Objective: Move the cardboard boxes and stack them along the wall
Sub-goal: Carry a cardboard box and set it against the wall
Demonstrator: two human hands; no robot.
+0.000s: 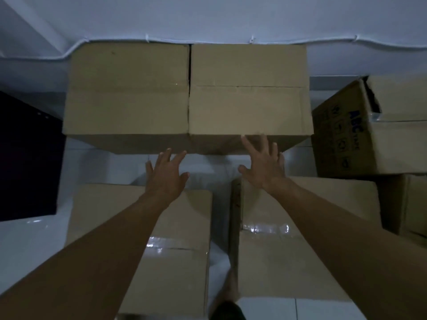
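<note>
Dim throughout, with a cold blue-grey cast; the wall (208,17) is the palest surface, evenly lit, no lamp in view; the white floor (27,245) carries a soft sheen and small highlights near its left edge; clear tape (263,227) on the near boxes (323,262) throws bright patches of glare; the front faces of the far boxes (129,88) fall into shadow; the dark panel (27,158) is almost black; detail is soft and grainy; the wide lens bows the cable (69,53) and tilts the printed box (346,139) at the right edge.
</note>
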